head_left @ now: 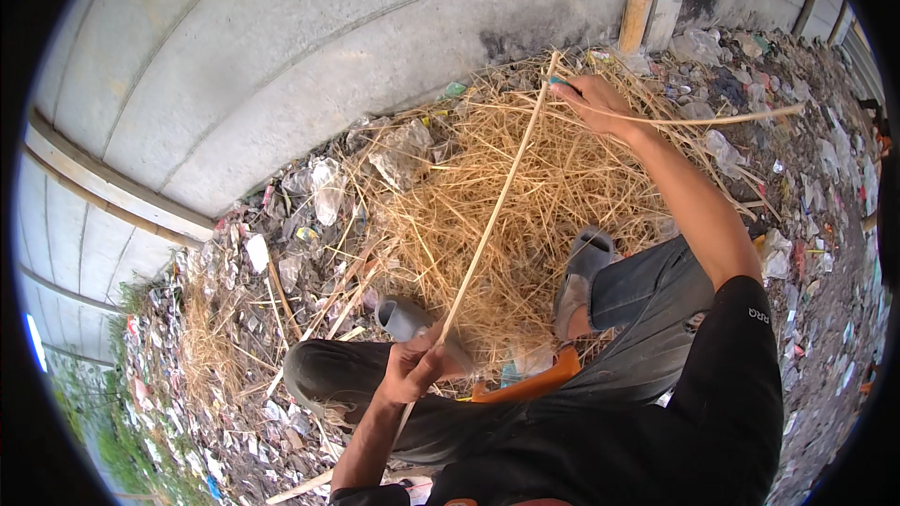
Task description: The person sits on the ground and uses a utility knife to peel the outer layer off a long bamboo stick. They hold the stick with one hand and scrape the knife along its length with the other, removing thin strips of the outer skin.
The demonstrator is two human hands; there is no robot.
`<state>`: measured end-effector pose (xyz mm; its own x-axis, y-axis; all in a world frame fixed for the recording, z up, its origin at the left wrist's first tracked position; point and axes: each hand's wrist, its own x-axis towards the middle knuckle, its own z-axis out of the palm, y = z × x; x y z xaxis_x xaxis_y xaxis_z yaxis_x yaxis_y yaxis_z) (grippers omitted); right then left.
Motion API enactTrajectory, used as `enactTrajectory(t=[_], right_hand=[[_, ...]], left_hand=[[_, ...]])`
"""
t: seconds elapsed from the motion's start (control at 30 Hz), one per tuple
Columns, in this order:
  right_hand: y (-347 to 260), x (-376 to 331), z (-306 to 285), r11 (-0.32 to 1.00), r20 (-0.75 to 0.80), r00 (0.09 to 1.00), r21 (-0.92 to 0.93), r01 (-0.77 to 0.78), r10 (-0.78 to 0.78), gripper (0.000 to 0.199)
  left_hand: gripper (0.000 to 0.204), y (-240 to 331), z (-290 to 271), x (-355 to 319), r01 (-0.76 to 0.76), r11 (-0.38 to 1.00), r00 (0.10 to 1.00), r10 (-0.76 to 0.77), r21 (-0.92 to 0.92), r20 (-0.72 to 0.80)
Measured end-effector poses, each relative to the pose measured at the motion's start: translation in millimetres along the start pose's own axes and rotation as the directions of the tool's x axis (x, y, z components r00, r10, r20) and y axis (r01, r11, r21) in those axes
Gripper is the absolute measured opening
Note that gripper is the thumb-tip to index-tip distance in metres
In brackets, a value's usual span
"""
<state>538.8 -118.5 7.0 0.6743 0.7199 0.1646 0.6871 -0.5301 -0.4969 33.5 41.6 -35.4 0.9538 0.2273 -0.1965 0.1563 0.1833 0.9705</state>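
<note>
Bamboo strip (487,225) — left hand (412,367), right hand (595,101) apparently gripping

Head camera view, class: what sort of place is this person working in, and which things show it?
Probably an outdoor work spot on littered ground beside a concrete wall. A pile of dry straw-like shavings lies at the feet, plastic litter is scattered around, and both hands, left hand and right hand, hold a long thin cane strip.

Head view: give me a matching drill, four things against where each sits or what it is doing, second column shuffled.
Things:
1. left hand
2. right hand
3. long thin strip
4. straw pile

States:
A. lies on the ground beside the concrete wall
B. grips the strip's near end, over the knee
C. stretched between both hands
D. holds the strip's far end, arm extended

Pairs: 1-B, 2-D, 3-C, 4-A
</note>
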Motion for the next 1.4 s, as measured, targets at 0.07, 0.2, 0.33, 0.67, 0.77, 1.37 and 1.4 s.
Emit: enactTrajectory(t=[0.07, 0.2, 0.33, 0.67, 0.77, 1.37, 1.4], right_hand=[[12, 2, -11, 0.99, -0.051, 0.989, 0.033, -0.138, 0.14, 0.066], [126, 16, -53, 0.916, -0.475, 0.798, 0.048, -0.397, 0.371, 0.074], [145, 0, -80, 0.93, -0.523, 0.777, 0.098, -0.354, 0.35, 0.077], [6, -32, 43, 0.798, 0.593, 0.658, -0.603, -0.02, 0.464, 0.044], [-26, -74, 105, 0.789, 0.822, 0.354, -0.548, 0.277, 0.446, 0.034], [-156, -56, 65, 0.454, 0.34, 0.936, 0.851, -0.264, -0.093, 0.028], [-159, -59, 63, 0.461, 0.32, 0.943, 0.852, -0.248, -0.084, 0.027]], left_hand=[[0.045, -2, -1, -5, 0.029, 0.999, 0.999, -0.028, -0.034, 0.035], [0.043, -1, -7, -28, 0.172, 0.98, 0.968, -0.149, -0.102, 0.201], [0.047, -5, -11, -15, 0.063, 0.997, 0.997, -0.062, -0.04, 0.037], [0.047, -6, -7, 7, -0.042, 0.999, 0.997, 0.041, -0.004, -0.07], [0.046, -3, -12, 9, -0.046, 0.997, 0.993, 0.053, 0.067, -0.103], [0.041, 5, 5, 16, -0.039, 0.999, 0.997, 0.037, -0.033, -0.067], [0.041, 4, 6, 16, -0.045, 0.998, 0.997, 0.042, -0.051, -0.061]])
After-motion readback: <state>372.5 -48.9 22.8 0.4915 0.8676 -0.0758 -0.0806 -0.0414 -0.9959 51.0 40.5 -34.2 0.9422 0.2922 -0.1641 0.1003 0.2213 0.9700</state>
